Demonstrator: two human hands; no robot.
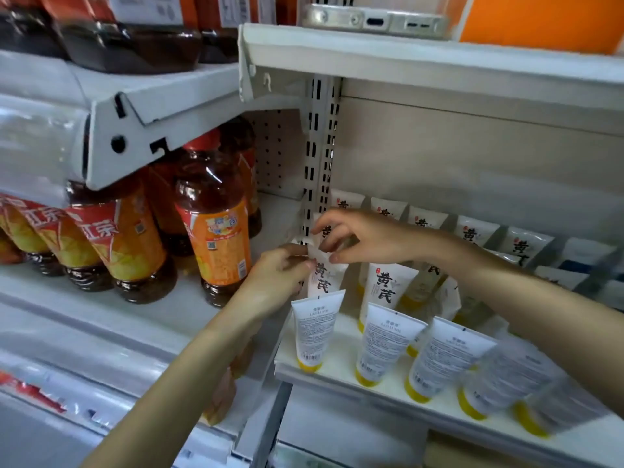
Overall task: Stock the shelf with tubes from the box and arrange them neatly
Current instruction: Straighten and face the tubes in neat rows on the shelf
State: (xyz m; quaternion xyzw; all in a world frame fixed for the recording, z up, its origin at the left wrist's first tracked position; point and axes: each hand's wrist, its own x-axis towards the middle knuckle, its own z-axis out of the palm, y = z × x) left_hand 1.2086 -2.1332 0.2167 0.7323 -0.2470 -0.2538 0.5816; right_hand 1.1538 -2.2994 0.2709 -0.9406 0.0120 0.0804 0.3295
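straightening a white plastic tube with black lettering (327,280) at the left end of the white metal shelf (341,368), middle row — left hand (275,276) and right hand (363,239) both pinch its flat top edge, it seems. next: stand it square with the neighbouring tube (386,288).

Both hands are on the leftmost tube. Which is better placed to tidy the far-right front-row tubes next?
Probably the right hand: its forearm comes in on that side, close above the front-row tubes. The left hand pinches the held tube at the shelf's left end, farthest from them.
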